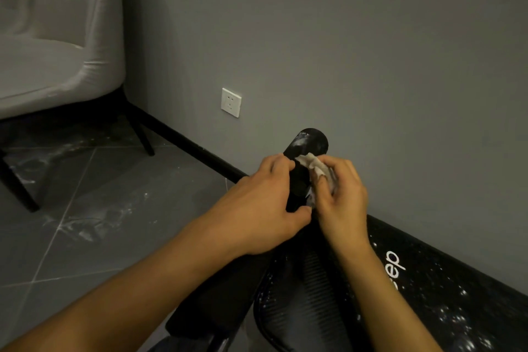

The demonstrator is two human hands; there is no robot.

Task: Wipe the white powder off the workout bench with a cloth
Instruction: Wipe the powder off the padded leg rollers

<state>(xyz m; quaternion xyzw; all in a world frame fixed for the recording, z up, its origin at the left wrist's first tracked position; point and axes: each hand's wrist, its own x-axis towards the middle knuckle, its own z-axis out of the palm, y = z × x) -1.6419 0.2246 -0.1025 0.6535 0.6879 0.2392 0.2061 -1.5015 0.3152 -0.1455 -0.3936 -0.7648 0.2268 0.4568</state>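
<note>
Powder lies as a white smear on the black roller of the workout bench, just beyond the fingertips. The left hand clasps the roller with its fingers curled round it. The right hand pinches the cloth against the roller, beside the left fingertips. I fear the bunched cloth only pushes powder down onto the speckled pad below the fingers, making more to clean.

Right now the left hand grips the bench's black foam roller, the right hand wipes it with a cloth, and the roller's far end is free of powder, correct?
No: the head view shows white powder smeared on the foam roller at its far end. The rest holds: the left hand grips the roller and the right hand presses the white cloth to it.
</note>
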